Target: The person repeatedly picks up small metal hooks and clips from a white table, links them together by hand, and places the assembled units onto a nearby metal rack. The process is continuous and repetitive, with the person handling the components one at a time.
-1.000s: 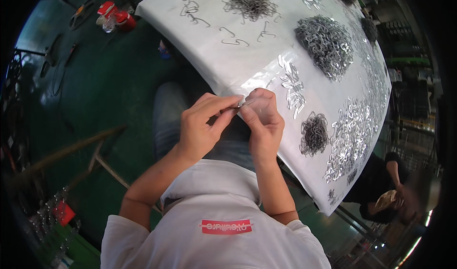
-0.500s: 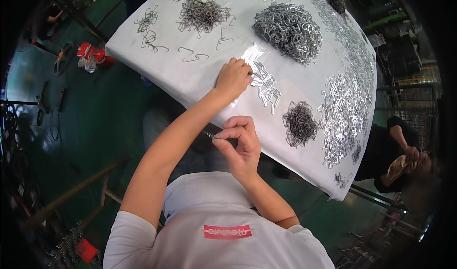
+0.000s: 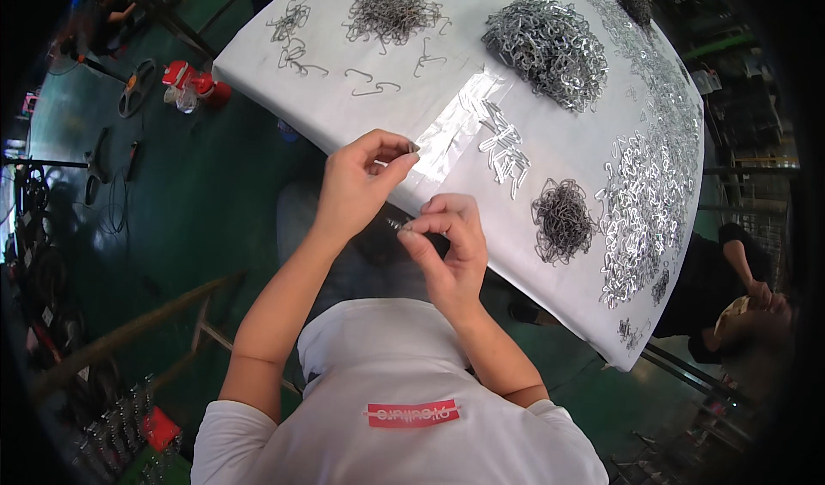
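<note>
My left hand [image 3: 357, 180] hovers over the near edge of the white-covered table [image 3: 301, 47], thumb and fingertips pinched on a small dark piece too small to name. To its right, my right hand [image 3: 451, 244] stays in front of the edge. Between its thumb and forefinger is a small ridged metal piece [image 3: 395, 224], perhaps several bits stacked; its kind is unclear. Just beyond both hands a shiny clear strip [image 3: 443, 141] lies on the cloth, with narrow silver metal loops [image 3: 505, 154] beside it. A heap of dark wire pieces [image 3: 563, 220] rests farther right.
A large mound of silver metal links [image 3: 550, 51] stands toward the back. Bent wire hooks [image 3: 387, 12] lie at the far left. Many silver links [image 3: 636, 219] spread along the right side. Another person's hands [image 3: 760, 296] show beyond the right edge. Red containers [image 3: 196, 85] stand left.
My left hand has drawn back from the silver loops toward my right hand, now pinching a small piece. My right hand keeps its pinch. The whole view has shifted slightly.
</note>
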`<state>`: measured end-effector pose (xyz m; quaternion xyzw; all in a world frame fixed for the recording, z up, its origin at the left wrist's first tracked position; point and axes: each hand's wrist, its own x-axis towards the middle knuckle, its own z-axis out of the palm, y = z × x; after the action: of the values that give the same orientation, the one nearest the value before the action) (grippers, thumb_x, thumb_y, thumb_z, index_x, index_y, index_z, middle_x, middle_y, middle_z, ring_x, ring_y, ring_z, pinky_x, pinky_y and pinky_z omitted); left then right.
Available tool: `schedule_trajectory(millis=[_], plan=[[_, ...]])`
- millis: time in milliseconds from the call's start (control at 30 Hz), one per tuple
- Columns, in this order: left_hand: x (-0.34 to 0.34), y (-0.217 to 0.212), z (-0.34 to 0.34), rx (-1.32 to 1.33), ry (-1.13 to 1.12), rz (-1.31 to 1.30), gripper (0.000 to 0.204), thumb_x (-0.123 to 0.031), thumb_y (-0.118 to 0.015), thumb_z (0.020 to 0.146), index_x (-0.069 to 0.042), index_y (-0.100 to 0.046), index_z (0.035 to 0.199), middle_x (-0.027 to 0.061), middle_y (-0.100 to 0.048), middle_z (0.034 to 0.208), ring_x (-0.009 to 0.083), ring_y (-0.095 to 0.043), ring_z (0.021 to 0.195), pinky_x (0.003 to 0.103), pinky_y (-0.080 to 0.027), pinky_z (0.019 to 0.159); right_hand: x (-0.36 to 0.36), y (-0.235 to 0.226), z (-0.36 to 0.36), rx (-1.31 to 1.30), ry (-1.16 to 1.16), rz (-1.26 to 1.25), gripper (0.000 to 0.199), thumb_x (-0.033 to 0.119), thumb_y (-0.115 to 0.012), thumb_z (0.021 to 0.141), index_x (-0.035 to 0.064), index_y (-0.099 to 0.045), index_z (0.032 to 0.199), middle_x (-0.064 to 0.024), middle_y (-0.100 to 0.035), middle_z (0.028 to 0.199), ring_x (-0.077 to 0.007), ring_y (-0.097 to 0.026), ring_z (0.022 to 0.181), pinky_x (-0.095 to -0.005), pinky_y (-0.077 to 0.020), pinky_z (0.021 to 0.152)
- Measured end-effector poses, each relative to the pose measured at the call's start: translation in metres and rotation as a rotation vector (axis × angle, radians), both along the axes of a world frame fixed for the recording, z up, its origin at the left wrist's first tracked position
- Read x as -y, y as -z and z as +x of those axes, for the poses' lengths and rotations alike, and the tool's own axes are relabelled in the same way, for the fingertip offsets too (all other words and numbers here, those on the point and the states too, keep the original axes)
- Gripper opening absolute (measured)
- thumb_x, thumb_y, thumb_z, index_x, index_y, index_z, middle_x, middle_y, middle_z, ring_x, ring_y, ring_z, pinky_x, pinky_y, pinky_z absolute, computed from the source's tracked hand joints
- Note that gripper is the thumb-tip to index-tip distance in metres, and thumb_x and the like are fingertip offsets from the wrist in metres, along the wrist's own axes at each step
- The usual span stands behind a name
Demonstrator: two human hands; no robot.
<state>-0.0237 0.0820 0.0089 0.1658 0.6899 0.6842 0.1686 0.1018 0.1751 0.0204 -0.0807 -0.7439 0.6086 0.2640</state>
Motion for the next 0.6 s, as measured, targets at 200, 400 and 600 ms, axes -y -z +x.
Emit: schedule_trajectory(millis=[200,400,600], plan=[[0.03,-0.035,0.029,0.04,-0.017,0.023,0.011,-0.008,-0.07,0.084,0.0,-0.07,0.092,0.0024,-0.07,0.079,0.0048,-0.058,0.068,0.021,-0.046,0.063,0.001,-0.003,-0.012,0.009,0.024,0.068,0.013,0.004,-0.075,0.075,0.0016,-0.067,0.084,-0.0087,-0.052,0.097,-0.0191,-0.055,0.088,-0.0282,-0.0462,0.075],[0.04,-0.043,0.032,-0.053,-0.043,-0.022,0.009,-0.007,-0.069,0.082,-0.003,-0.071,0.09,0.0043,-0.071,0.082,0.0084,-0.059,0.068,0.023,-0.046,0.062,0.007,-0.002,-0.019,0.021,0.052,0.121,0.013,0.005,-0.075,0.075,0.0028,-0.067,0.085,-0.0082,-0.052,0.095,-0.0192,-0.054,0.086,-0.029,-0.0451,0.075],[0.044,-0.034,0.028,-0.264,-0.086,-0.03,0.011,-0.002,-0.071,0.078,-0.004,-0.071,0.089,0.0054,-0.069,0.094,0.0148,-0.063,0.082,0.027,-0.047,0.062,0.008,0.005,-0.025,0.075,0.04,0.157,0.012,0.005,-0.075,0.075,0.0029,-0.067,0.084,-0.0073,-0.053,0.091,-0.0197,-0.054,0.086,-0.0298,-0.0448,0.075]])
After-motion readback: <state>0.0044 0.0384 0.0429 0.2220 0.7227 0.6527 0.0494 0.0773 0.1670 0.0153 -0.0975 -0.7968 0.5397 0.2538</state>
